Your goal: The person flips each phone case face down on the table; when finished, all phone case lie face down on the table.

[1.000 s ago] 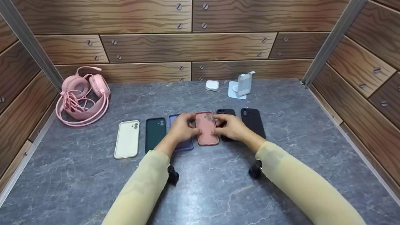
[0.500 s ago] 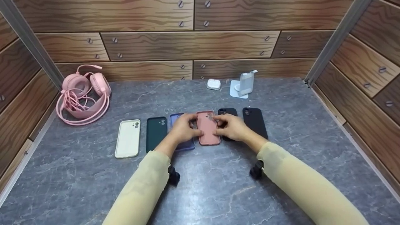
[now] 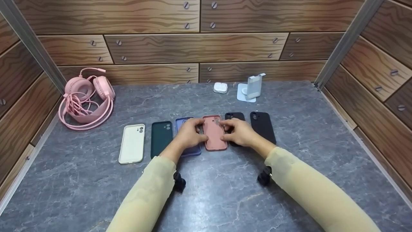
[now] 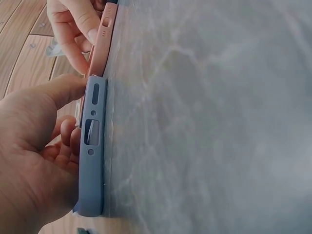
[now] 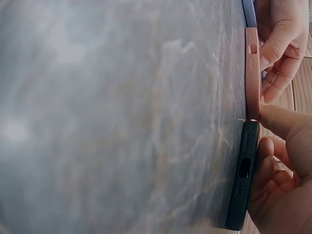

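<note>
Pink phone case sits flat on the grey marbled desk, fourth in a row of six cases, and I see both hands on it. Left hand pinches its left edge, thumb at the lower side and fingers curled over near the camera cutout; right hand pinches the right edge the same way. Left wrist view shows the thumb against the case's bottom corner, with the blue case edge-on right next to it. Right wrist view shows the pink case touching the desk and a black case just beside it under my right palm. Row from left: cream case, dark green case, blue, pink, black, then a second black case at the far right. Blue and the first black are partly hidden under the hands. Pink headset with coiled cable lies at the back left of the desk. White earbud box and a pale phone stand are at the back centre, well apart from the cases.
</note>
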### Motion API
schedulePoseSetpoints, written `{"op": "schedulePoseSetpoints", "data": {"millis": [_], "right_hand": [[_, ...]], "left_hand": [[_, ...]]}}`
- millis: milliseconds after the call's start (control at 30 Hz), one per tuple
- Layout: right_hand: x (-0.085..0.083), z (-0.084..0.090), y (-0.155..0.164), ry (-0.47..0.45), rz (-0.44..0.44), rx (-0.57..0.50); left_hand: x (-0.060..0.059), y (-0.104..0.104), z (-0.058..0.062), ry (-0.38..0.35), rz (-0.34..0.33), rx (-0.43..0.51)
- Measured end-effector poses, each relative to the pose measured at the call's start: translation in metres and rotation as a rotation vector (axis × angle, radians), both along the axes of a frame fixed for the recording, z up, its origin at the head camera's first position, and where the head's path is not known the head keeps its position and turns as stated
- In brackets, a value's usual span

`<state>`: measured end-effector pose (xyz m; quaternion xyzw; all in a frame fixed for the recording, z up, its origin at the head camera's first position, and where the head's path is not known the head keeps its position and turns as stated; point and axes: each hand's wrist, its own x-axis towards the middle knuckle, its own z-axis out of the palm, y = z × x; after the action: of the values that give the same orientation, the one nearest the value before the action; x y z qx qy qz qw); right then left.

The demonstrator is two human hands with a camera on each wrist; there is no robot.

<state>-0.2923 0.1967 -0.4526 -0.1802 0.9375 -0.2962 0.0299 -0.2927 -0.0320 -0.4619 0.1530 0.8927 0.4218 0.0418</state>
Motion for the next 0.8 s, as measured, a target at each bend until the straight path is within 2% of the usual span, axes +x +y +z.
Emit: {"op": "schedulePoseSetpoints", "data": {"millis": [433, 667, 800], "right_hand": [[0.002, 0.003, -0.001, 0.003, 0.008, 0.041], [0.002, 0.006, -0.003, 0.013, 0.015, 0.076], [0.002, 0.007, -0.005, 0.034, 0.025, 0.105]], "left_hand": [[0.002, 0.002, 0.003, -0.013, 0.026, 0.033], [0.004, 0.003, 0.010, -0.018, 0.032, 0.074], [0.006, 0.004, 0.012, 0.012, 0.038, 0.082]]}}
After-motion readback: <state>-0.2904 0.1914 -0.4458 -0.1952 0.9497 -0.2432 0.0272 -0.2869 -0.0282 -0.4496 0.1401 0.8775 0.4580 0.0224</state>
